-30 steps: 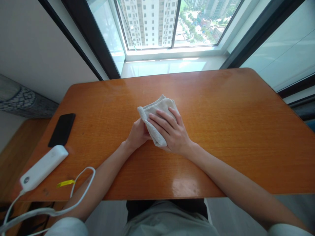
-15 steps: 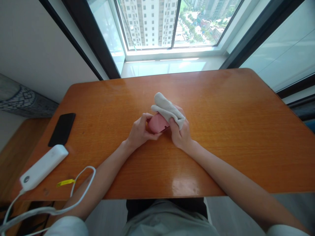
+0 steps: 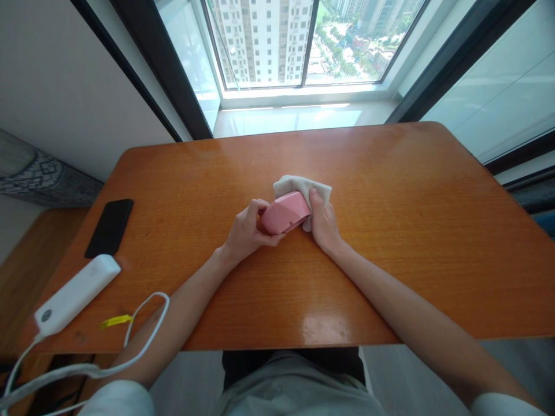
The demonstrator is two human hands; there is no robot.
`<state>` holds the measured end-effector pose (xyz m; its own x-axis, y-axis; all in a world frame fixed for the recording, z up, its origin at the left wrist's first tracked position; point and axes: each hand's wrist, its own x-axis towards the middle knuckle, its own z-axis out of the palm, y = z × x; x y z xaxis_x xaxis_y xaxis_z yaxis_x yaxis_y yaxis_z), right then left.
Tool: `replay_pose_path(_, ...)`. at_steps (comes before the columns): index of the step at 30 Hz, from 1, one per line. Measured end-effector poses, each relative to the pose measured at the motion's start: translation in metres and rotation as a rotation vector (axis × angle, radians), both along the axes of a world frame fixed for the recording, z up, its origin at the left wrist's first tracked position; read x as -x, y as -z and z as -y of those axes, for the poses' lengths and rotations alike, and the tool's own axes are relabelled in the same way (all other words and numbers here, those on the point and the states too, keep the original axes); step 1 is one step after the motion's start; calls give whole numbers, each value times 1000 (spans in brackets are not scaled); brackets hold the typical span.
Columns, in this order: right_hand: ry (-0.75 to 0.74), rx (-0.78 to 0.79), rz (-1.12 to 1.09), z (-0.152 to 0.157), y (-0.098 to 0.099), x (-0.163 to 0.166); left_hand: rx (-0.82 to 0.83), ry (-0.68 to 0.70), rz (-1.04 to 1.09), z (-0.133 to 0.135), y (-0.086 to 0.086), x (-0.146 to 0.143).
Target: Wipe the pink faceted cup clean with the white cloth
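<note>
A glossy pink case (image 3: 286, 212), shaped like a glasses case with slanted faces and a small notch in its near edge, is held over the middle of the table. My left hand (image 3: 251, 224) grips its left end between thumb and fingers. In my right hand (image 3: 324, 222) is a pale grey-white cloth (image 3: 299, 185), pinched under the thumb. The cloth lies against the far side and right end of the case, and part of it hangs below my thumb. My right fingers are hidden behind the cloth.
The brown wooden table (image 3: 411, 231) reaches toward a window. At its left lie a black phone (image 3: 109, 228) and a white power strip (image 3: 78, 294). A white cable (image 3: 151, 341) with a yellow tag (image 3: 116, 321) loops over my left forearm.
My right hand has shifted slightly right with the cloth, from over the top of the case to its right end and far side. More pink shows. My left hand stays put.
</note>
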<state>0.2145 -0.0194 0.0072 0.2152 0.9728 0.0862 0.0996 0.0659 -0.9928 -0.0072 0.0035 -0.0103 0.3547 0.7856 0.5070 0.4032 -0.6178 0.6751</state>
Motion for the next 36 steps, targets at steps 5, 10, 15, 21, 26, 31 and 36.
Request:
replay_pose_path(5,21,18,-1,0,1,1,25,11,9,0,2,0)
replay_pose_path(10,4,-90,95,2,2,1,32,36,29,-1,3,1)
replay_pose_path(15,-36,-497,420,4,5,-2,45,73,12,-2,3,2)
replay_pose_path(21,-119,-873,782,10,-2,0,41,67,-1,0,-1,2)
replay_pose_path(26,-158,-899,976,21,-8,9,68,37,3,1,-2,4)
replay_pose_path(31,-191,-893,985,22,-10,10,90,42,18,1,-1,3)
replay_pose_path(36,-174,-893,924,19,-9,9,104,26,26,1,-1,3)
